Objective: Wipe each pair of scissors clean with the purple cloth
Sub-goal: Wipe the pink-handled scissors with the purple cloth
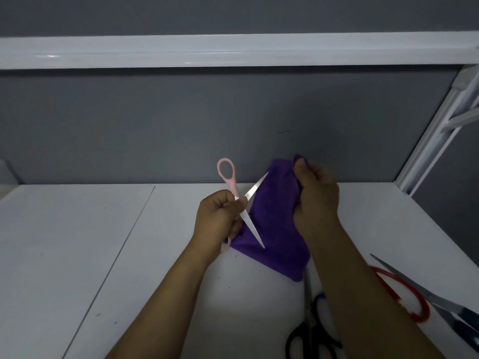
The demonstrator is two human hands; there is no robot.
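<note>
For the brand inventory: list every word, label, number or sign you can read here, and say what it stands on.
None: no readable word, label, number or sign shows on the pink scissors, the purple cloth, the black-handled scissors or the white table.

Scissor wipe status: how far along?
Done: nothing verifiable; no pair on the white table shows whether it was wiped. In hand: the left hand grips the pink-handled scissors, blades spread in front of the purple cloth, which the right hand holds. Left: probably the black-handled scissors and the red-handled scissors lying near the right forearm.
</note>
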